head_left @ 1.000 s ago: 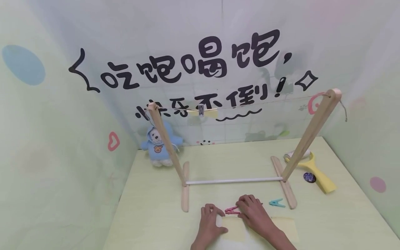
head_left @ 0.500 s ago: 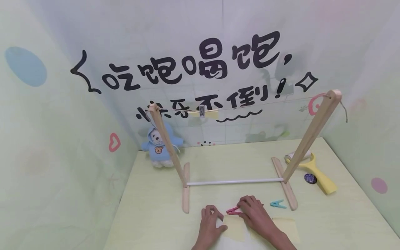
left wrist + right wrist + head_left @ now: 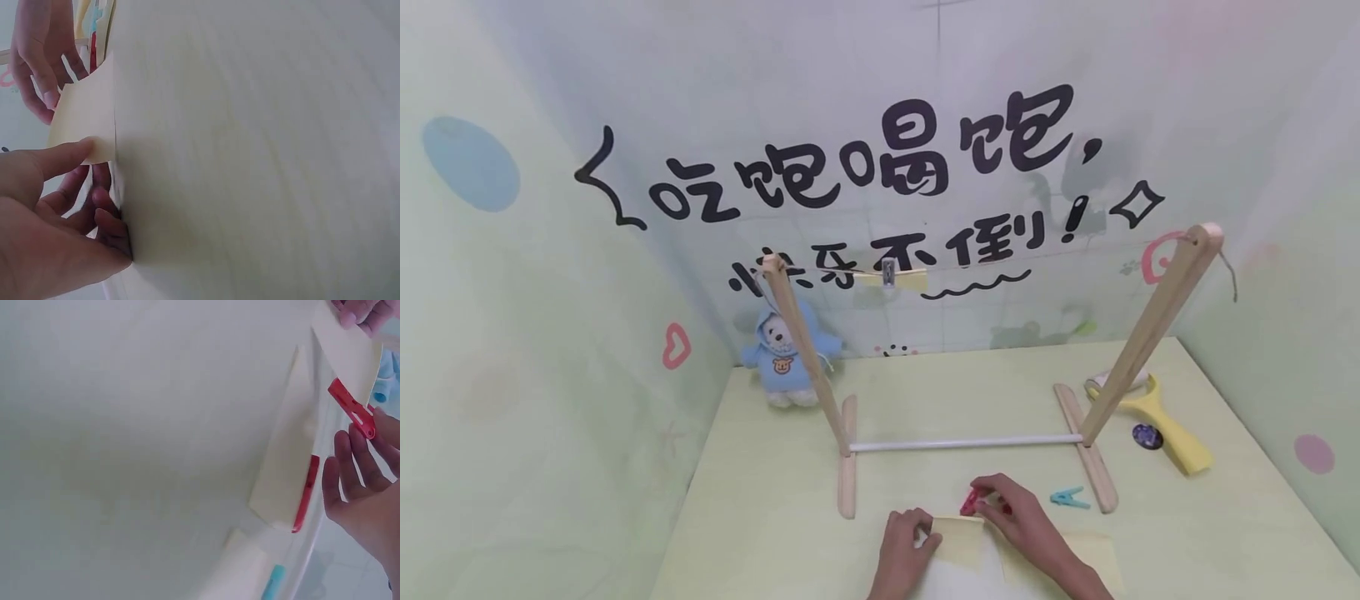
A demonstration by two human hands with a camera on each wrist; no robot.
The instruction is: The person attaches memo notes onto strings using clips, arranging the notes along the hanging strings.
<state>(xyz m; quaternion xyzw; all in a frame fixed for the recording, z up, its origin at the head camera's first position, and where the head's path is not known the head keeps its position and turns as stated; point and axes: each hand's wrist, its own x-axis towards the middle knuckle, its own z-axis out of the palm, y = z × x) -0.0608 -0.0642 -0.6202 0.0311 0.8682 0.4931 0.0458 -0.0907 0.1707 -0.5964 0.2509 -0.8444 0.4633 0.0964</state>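
My left hand (image 3: pixel 901 552) pinches a pale yellow sheet (image 3: pixel 957 542) between thumb and fingers at its left corner. Its far edge is tilted up off the table; in the left wrist view the thumb lies on the face of the sheet (image 3: pixel 90 115). Just to the right, my right hand (image 3: pixel 1026 525) pinches a red clothespin (image 3: pixel 971 501) close over the sheet's far right corner. The right wrist view shows this clothespin (image 3: pixel 353 409) at the thumb and fingertips, the other fingers loosely bent. Below that hand lies a second red clothespin (image 3: pixel 306 494).
Beyond the hands stands a wooden frame (image 3: pixel 1131 333) with a string, where a grey clip (image 3: pixel 888 272) holds another yellow sheet. A teal clothespin (image 3: pixel 1070 497) and more sheets (image 3: pixel 1093 554) lie at right. Behind are a plush bear (image 3: pixel 786 358) and a yellow-handled lint roller (image 3: pixel 1176 437).
My right hand has picked the red clothespin up off the table and turned it. My left hand has taken hold of the yellow sheet's corner and raised its far edge.
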